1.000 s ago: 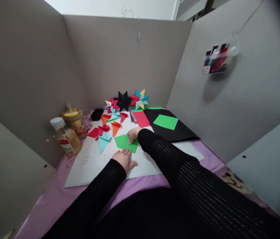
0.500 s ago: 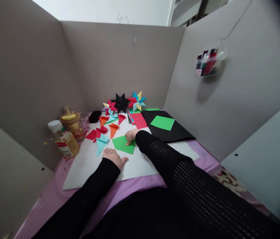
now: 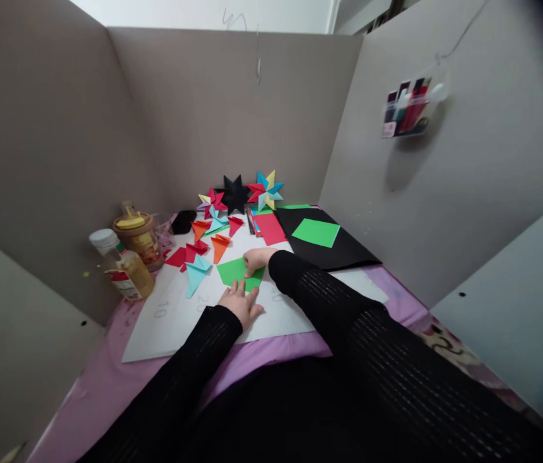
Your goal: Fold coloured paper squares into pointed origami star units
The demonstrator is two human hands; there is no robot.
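Note:
A green sheet of paper point(image 3: 229, 271) lies flat on the white board point(image 3: 175, 328). Its right side is under my right hand point(image 3: 256, 258), whose fingers are curled and press or pinch at the sheet there. At the near edge of that paper, my left hand point(image 3: 241, 305) lies with fingers spread, the fingertips touching it. The sheet's near corner is partly hidden by the left hand. Just left of the sheet rest a folded light-blue paper piece point(image 3: 198, 275) and a folded orange piece point(image 3: 220, 247); folded red pieces point(image 3: 196, 251) sit farther left.
Behind stand finished paper stars, a black one point(image 3: 235, 194) and a multicoloured one point(image 3: 266, 191). Red sheets point(image 3: 270, 229) and a black folder point(image 3: 348, 254) with a green sheet point(image 3: 317, 232) on it lie right. A bottle point(image 3: 131, 276) and a jar point(image 3: 141, 241) stand left. Grey partitions point(image 3: 232, 109) enclose the table.
My left hand has moved right and slightly forward, from the bare board to the near edge of the green paper. My right hand stays on the sheet's right side. The view has shifted slightly.

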